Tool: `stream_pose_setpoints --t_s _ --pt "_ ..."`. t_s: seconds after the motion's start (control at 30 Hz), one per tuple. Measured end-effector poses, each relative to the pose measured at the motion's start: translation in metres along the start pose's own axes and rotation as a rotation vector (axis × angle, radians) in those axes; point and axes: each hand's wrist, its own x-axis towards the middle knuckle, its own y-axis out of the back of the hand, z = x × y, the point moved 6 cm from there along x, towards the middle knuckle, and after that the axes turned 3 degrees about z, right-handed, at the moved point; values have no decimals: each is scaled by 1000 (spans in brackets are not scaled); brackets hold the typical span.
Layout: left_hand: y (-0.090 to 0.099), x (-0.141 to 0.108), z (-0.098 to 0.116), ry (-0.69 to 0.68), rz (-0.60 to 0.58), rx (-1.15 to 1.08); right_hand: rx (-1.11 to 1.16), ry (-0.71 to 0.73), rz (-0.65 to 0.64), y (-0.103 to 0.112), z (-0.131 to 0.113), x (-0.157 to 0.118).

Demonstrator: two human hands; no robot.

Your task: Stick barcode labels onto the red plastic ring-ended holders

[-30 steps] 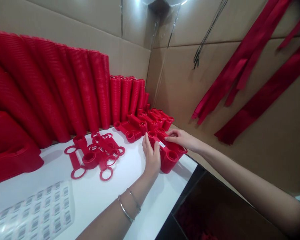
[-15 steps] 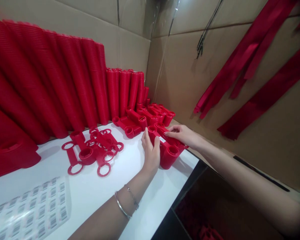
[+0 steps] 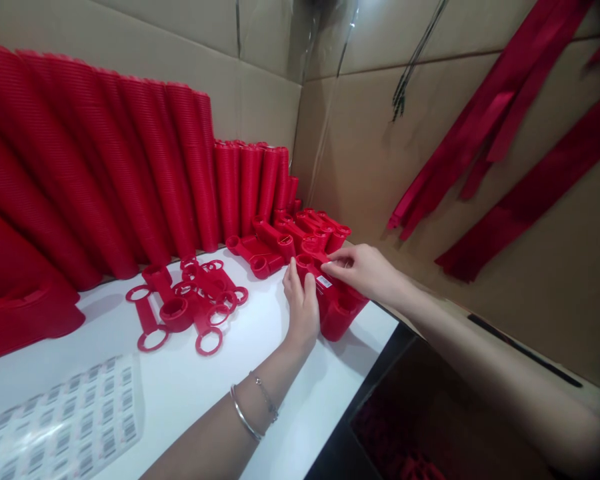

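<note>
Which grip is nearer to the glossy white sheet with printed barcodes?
Left. The left grip is to the right of the sheet and farther back; the right grip lies further right.

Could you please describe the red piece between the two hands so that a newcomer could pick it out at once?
Follow the white table to its right-hand edge in the picture. There, between the left hand and the right hand, is the red piece. Unlike the flat ring-ended parts nearby, it is deep-bodied and shows a small white label on top.

Labelled red part [image 3: 334, 298] — smooth plastic; bangle [image 3: 239, 416] — shiny metal.
</note>
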Motion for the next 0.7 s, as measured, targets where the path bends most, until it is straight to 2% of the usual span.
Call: stream_pose_setpoints --t_s 0.1,0.17,0.57,0.7 --pt "1 1 0 -5 5 1 -92 47 -79 -12 -13 -2" --pt "1 1 0 -9 8 3 -124 71 -84 -15 -18 -3" --pt "-1 2 -2 -46 14 -5 -237 180 -128 -13 -27 -8" --pt "0 2 0 -58 13 0 -211 185 -79 -9 -24 -10"
